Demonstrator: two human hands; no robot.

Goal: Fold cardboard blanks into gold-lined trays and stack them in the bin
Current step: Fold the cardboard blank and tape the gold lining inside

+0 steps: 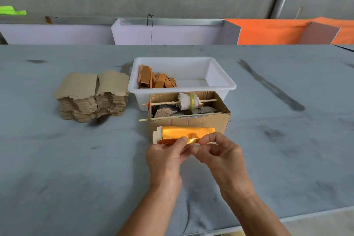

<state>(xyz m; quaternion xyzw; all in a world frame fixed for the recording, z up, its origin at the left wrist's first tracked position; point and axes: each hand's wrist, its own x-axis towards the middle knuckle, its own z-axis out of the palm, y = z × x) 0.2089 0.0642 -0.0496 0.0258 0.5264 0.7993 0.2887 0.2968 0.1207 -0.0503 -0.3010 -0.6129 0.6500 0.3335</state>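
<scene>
A gold-lined cardboard blank [183,133], partly folded with its shiny side up, is held above the grey table. My left hand [165,156] pinches its near edge left of centre. My right hand [220,154] pinches the same edge just to the right, thumb and finger closed on it. A stack of flat brown blanks [92,95] lies at the left. The white plastic bin [220,83] behind holds several folded trays [156,79] leaning in its left part.
A small open cardboard box [206,122] stands between the bin and my hands, with a tape roll on a stick [188,101] and scraps inside. The grey cloth-covered table [76,159] spreads wide. Lilac and orange panels [268,31] line the far side.
</scene>
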